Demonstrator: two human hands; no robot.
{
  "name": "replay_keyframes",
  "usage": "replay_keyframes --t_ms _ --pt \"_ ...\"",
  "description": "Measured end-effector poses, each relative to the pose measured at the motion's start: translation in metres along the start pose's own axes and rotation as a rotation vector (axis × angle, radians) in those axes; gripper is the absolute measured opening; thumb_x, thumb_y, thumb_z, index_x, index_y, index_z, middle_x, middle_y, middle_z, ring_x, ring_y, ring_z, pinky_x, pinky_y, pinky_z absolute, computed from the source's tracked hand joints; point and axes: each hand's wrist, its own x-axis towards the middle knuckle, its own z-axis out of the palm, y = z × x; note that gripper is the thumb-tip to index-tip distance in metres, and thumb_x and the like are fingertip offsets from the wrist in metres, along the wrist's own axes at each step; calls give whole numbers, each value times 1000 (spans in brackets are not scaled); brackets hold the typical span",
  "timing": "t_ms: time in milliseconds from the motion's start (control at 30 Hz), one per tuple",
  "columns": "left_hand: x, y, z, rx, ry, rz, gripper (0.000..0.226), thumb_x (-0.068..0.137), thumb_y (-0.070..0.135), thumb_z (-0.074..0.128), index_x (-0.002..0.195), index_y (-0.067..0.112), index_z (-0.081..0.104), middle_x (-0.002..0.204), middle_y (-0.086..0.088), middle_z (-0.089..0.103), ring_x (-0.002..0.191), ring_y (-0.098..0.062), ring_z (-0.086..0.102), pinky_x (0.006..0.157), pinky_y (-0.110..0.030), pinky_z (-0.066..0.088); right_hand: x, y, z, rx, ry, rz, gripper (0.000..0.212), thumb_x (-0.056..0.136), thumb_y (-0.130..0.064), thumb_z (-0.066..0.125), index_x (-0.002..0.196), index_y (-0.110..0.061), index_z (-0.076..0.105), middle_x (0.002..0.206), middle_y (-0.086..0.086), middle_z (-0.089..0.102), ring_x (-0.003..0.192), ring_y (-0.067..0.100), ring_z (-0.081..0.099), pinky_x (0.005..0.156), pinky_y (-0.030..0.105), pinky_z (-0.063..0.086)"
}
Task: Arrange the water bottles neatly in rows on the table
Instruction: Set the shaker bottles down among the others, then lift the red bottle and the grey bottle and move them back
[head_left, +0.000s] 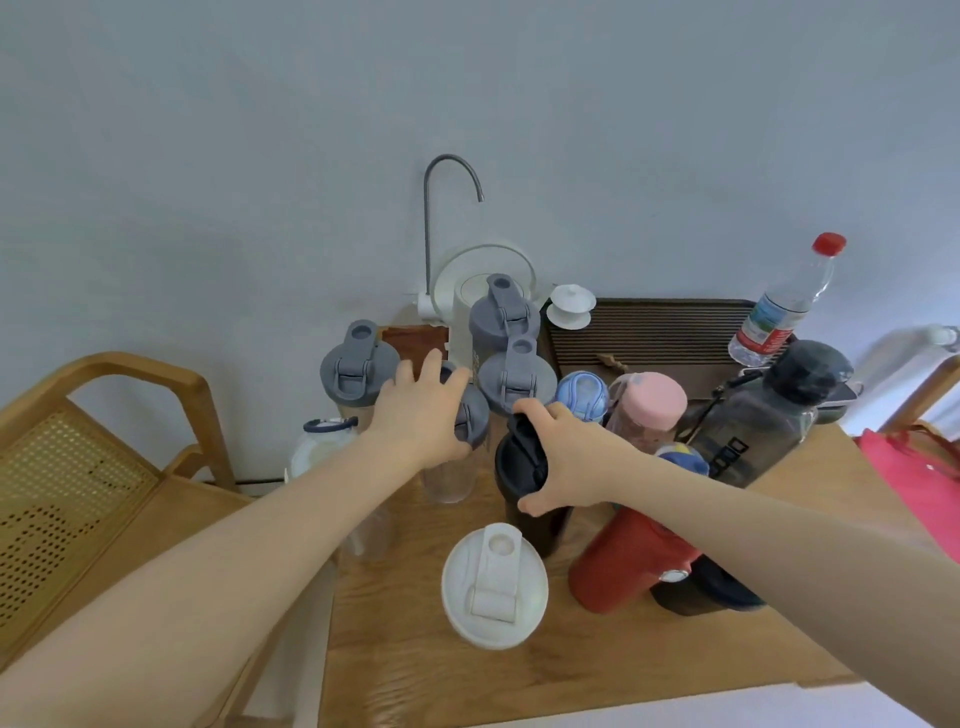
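The left hand (421, 410) clamps down over the lid of a grey-lidded clear bottle (470, 421) — upright on the table (597, 654). Just right, the right hand (566, 457) wraps the black bottle (519, 483), also upright — each bottle directly beneath its hand.

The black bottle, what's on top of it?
The right hand sits on the black bottle, fingers curled over its black flip lid. The hand covers much of the lid, so its far side is hidden.
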Motion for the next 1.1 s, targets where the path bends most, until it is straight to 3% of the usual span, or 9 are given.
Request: replay_keyframes --t_ms 167,333,400,533,600,700,767,967,1100 --pt "-8 2 -7 -67 76 74 75 81 44 58 141 19 21 153 -13 12 140 -35 5 110 -48 22 5 0 -4 -29 -82 64 96 64 -43 77 135 -21 15 126 13 38 91 32 52 73 37 46" --pt "-17 22 -20 -302 221 351 51 87 30 53 134 15 38 140 -5 42 130 -22 34 102 -32 32 -6 14 -16 39 -178 80 101 66 -48 76 141 -25 12 137 8 44 114 28 52 95 39 47" --pt "-19 37 -24 -402 276 452 45 85 27 53 128 14 47 129 -5 53 119 -22 46 94 -31 39 -21 18 -29 205 -77 117 89 74 -47 70 143 -23 18 139 4 47 118 23 52 98 32 43" --pt "-15 64 -27 -506 342 592 43 80 27 50 120 13 52 117 -6 60 104 -23 56 79 -31 46 -74 27 -34 445 358 220 53 82 -43 60 130 -24 45 124 0 58 109 16 58 95 32 47" --pt "-13 72 -26 -542 373 619 42 80 25 49 120 13 51 117 -5 60 104 -21 55 79 -25 41 -104 27 -18 457 447 282 56 79 -46 63 128 -24 46 124 -5 57 109 11 54 95 29 45" --pt "-13 80 -23 -598 377 623 39 82 21 53 120 13 51 117 -4 59 105 -18 54 81 -17 36 -131 24 15 486 477 350 85 64 -58 71 134 -25 36 128 -8 50 113 10 50 96 27 42" --pt "-13 83 -23 -618 360 626 39 83 17 57 121 13 50 117 -4 59 105 -17 54 81 -15 34 -132 23 35 575 512 360 95 62 -49 77 139 -24 28 130 -6 49 117 11 49 99 26 40" --pt "-14 87 -33 -684 349 570 41 83 13 60 122 13 50 112 -1 60 95 -8 51 83 -17 35 -105 26 71 757 722 360 81 69 -26 78 131 -34 26 120 -7 54 112 14 56 96 30 47" --pt "-13 98 -41 -761 321 488 41 84 13 59 123 16 49 107 6 56 95 -8 53 84 -24 42 -115 35 59 864 854 253 67 71 -18 76 115 -41 31 109 -23 50 100 -6 54 89 24 47"
